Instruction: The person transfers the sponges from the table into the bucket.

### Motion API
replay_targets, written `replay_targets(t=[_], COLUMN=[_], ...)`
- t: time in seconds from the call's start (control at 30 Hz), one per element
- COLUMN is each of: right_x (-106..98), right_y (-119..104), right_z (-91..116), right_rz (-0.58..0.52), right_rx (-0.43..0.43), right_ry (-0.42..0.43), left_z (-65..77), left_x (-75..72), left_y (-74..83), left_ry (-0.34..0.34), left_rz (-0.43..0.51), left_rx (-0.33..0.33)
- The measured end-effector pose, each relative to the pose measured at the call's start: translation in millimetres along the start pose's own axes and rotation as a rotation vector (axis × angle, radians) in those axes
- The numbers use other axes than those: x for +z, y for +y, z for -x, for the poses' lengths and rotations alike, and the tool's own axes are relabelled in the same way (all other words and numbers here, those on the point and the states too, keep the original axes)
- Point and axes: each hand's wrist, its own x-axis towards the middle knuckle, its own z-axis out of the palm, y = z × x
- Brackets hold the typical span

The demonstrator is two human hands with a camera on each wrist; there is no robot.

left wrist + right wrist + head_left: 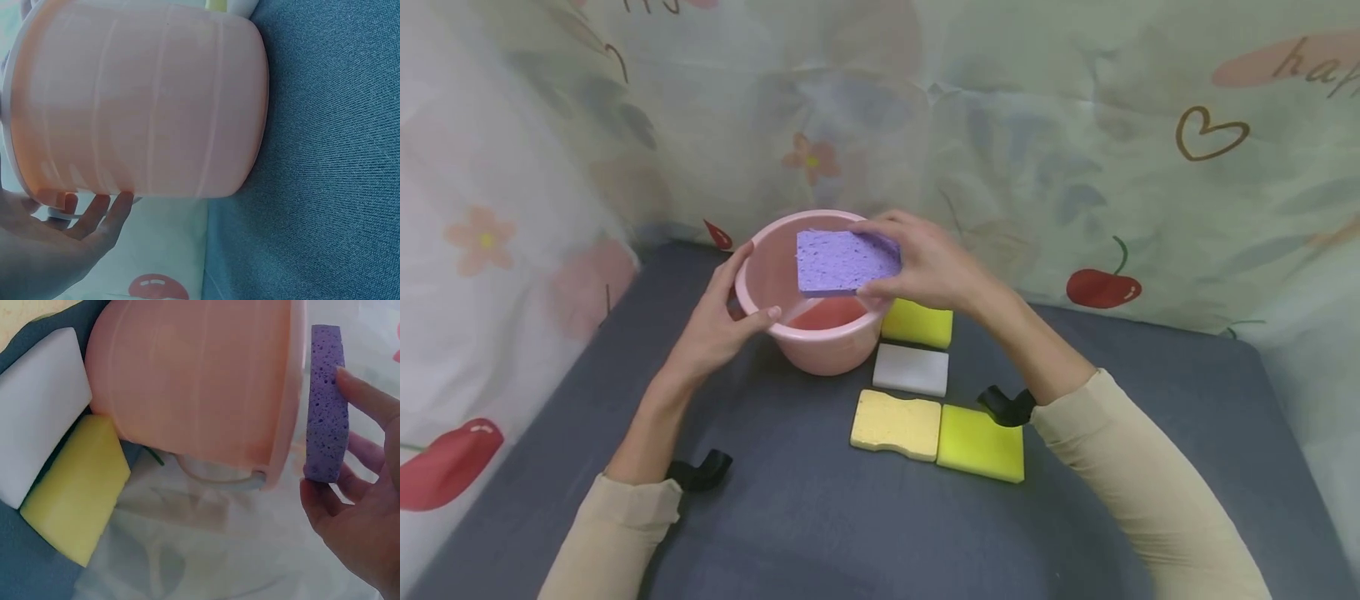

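A purple sponge (842,262) with a pitted surface is over the mouth of a pink bucket (823,354). My right hand (928,262) pinches the sponge by its right end between thumb and fingers. In the right wrist view the sponge (326,406) appears edge-on, just above the bucket's rim. My left hand (711,329) grips the bucket's left side, its thumb over the rim and its fingers along the outer wall. Those fingers (112,219) show against the wall in the left wrist view. The bucket stands upright on the dark cloth-covered table.
Right of the bucket lie a yellow sponge (917,325) and a white sponge (912,369). Nearer the front, a pale yellow notched sponge (895,425) lies beside another bright yellow sponge (981,443). Printed curtains (1000,167) hang behind and beside the table (820,533).
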Motion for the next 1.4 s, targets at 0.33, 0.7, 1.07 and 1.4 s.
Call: replay_targets(t=[0.33,0.7,1.07,1.4], right_x=[12.5,25.6,35.7,38.1], right_y=[2.2,0.7,1.2,2.0], right_z=[-11.5,-23.9,-27.9,-28.6], right_rz=[-0.055,-0.08,-0.015,0.024], right_rx=[-0.011,-0.011,0.01,-0.069], right_ry=[-0.007,-0.019,-0.045,-0.076], left_z=[-2.6,-2.9,1.5,0.6], left_x=[0.4,-1.8,-3.5,-5.1], left_y=[-4.0,-4.2,-4.9,-4.4], left_ry=[-0.006,-0.009,-0.031,-0.023], left_rz=[-0.011,0.007,0.005,0.0], left_rx=[0.014,0.028,-0.003,-0.017])
